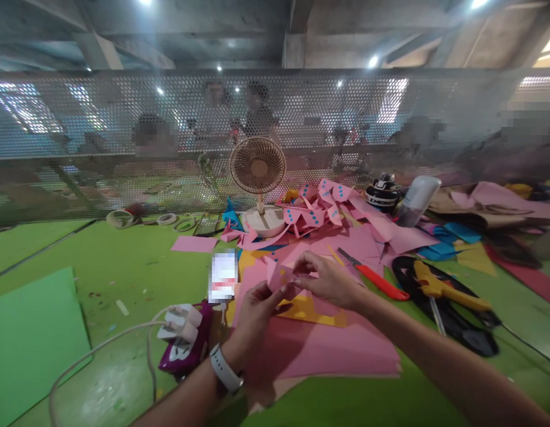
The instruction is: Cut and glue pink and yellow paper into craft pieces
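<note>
Both my hands meet over a stack of pink paper sheets (337, 350). Between the thumb and fingers of my left hand (257, 305), which has a white watch (225, 369) on its wrist, is a small folded pink paper piece (280, 273) with yellow spots. My right hand (330, 281) pinches the same piece at its right edge, fingertips close to the left thumb. Under the hands, a strip of yellow paper (317, 311) lies on the stack. Just right of my right hand is a red-handled cutter knife (377, 279).
A yellow glue gun (448, 287) rests on a black tray (473, 341) at right. Folded pink pieces with blue dots (312, 216) pile beside a small fan (257, 169). Leftward are a phone (223, 276), a purple power strip (186, 347) with a cable, and green sheets (38, 344).
</note>
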The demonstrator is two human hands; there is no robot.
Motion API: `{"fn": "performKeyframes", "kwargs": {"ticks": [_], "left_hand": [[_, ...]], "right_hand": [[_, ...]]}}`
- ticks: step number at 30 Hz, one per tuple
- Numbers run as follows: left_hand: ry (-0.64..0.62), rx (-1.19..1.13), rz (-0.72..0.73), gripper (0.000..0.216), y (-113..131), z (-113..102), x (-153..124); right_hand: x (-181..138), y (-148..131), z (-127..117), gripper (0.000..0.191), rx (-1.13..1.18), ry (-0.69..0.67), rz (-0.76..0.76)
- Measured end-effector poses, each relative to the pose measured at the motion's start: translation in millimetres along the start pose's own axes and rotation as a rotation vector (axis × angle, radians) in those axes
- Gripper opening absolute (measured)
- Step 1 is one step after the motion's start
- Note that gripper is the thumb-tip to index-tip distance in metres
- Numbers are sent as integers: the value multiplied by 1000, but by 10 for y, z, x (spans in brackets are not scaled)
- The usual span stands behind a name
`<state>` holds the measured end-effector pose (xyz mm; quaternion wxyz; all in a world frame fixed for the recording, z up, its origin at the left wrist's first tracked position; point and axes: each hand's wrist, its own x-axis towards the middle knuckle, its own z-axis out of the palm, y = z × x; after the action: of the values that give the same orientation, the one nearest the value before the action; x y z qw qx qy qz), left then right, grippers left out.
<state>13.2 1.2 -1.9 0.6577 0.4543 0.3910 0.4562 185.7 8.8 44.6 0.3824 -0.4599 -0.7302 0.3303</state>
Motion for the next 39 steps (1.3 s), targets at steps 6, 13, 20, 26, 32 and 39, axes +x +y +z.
{"fn": "performKeyframes", "kwargs": {"ticks": [6,13,20,26,32,39], "left_hand": [[22,-2,27,18,5,6,7],[-21,-44,0,27,62,30,-5],[24,6,63,23,57,29,52],[15,39,91,24,-5,7,82],[17,56,82,32,-27,17,58],[17,39,46,29,40,34,39]], "right_hand": [[-4,28,-22,13,20,-5,-4],[19,104,-49,12,76,-14,-17],[3,85,-34,19,103,-60,23],[22,111,4,18,-87,-37,-38],[31,70,-79,22,-225,165,-105],[22,-7,-263,46,-14,504,-139]]}}
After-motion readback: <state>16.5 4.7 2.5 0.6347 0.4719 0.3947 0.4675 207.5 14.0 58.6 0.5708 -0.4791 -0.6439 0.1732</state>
